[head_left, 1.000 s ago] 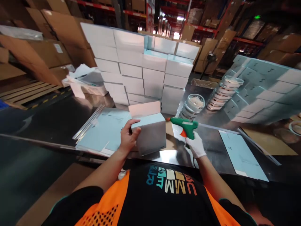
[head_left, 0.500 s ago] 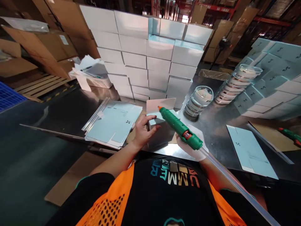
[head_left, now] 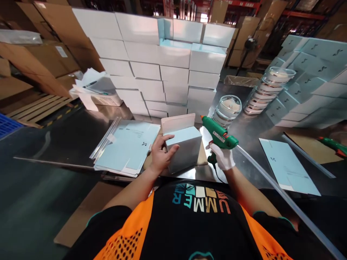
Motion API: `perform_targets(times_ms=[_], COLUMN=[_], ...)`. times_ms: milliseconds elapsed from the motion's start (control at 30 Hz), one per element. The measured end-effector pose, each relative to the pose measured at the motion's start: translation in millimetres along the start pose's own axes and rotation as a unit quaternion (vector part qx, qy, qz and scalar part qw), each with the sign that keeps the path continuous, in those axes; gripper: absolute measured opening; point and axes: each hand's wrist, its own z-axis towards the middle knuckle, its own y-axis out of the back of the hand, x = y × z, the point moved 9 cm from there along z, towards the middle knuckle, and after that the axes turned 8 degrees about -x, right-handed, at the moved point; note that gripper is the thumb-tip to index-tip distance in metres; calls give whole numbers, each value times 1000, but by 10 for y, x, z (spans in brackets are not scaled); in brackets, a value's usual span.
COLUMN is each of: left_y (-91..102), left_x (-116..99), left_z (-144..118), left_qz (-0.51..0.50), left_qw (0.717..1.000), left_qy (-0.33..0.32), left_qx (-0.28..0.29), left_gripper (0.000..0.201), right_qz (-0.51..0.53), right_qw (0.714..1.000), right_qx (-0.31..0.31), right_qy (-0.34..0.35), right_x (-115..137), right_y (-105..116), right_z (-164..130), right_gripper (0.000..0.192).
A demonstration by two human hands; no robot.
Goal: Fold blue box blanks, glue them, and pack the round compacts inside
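Observation:
My bare left hand (head_left: 162, 153) grips the left end of a pale blue and white box (head_left: 184, 151), its thumb on the near side and a finger on the top edge. One flap (head_left: 177, 122) of that box stands up at the back. In my white-gloved right hand (head_left: 222, 156) is a green glue gun (head_left: 220, 133) with an orange tip pointing left, just right of the box. A long clear glue stick (head_left: 265, 173) sticks out of its rear end. Left of my left hand lies a stack of flat light-blue box blanks (head_left: 130, 144).
A wall of white boxes (head_left: 151, 61) rises at the back. Stacked clear glass dishes (head_left: 229, 108) stand right of it, near more boxes (head_left: 311, 79). A basket of papers (head_left: 108, 99) is at the left. Another blank (head_left: 288, 166) and a second green glue gun (head_left: 334, 146) lie right.
The glue gun has moved right, off the box, and its tip is now beside the box's right end. My left hand stays at the box's left end. The view has shifted slightly.

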Motion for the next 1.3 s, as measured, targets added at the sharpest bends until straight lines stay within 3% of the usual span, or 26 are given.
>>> perform_targets(times_ms=[100, 200, 300, 400, 433, 500, 633, 700, 800, 867, 933, 1000, 1100, 1200, 1233, 1300], left_y=[18, 47, 53, 21, -6, -95, -254, -265, -243, -277, -340, -355, -305, -290, -270, -139], left_x=[123, 216, 263, 288, 299, 328, 352, 352, 335, 265, 177, 131, 121, 153, 194, 368], left_z=[18, 46, 74, 87, 84, 64, 24, 36, 94, 147, 185, 215, 224, 96, 54, 51], left_qz=[-18, -15, -7, -16, -23, -35, -63, -78, -121, -139, -129, -112, -101, -103, -110, -132], left_qw=[999, 998, 997, 998, 997, 996, 993, 994, 992, 988, 979, 969, 964, 962, 964, 975], left_qy=[37, 65, 72, 66, 65, 68, 52, 33, 7, -27, -64, -81, -75, -81, -82, -64], left_qx=[-2, -10, -5, 8, 16, 47, 85, 64, 32, 68, 146, 207, 233, 240, 229, 164], left_gripper=[56, 59, 60, 63, 64, 64, 65, 66, 66, 61, 49, 42, 38, 39, 49, 92], right_qz=[85, 21, -108, -107, -83, 1, 103, 92, 63, 60, 71, 81, 85, 61, 49, 24], right_qw=[988, 978, 982, 987, 992, 1000, 986, 981, 973, 965, 957, 952, 954, 969, 974, 980], right_qx=[23, 15, -52, -75, -65, -11, 125, 156, 171, 183, 197, 205, 195, 177, 175, 181], right_qy=[-126, -205, -143, -91, -71, -24, 43, 70, 138, 178, 201, 213, 212, 162, 133, 77], right_x=[-345, -648, -638, -433, -319, -49, 345, 375, 355, 354, 379, 420, 436, 283, 196, 34], right_y=[-63, -2, 262, 284, 202, -75, -584, -635, -534, -468, -449, -463, -483, -504, -526, -591], right_z=[-21, -18, 91, 183, 218, 292, 366, 364, 311, 240, 157, 81, 1, -79, -113, -179], right_gripper=[62, 67, 51, 33, 31, 47, 68, 72, 78, 65, 44, 32, 28, 45, 57, 73])
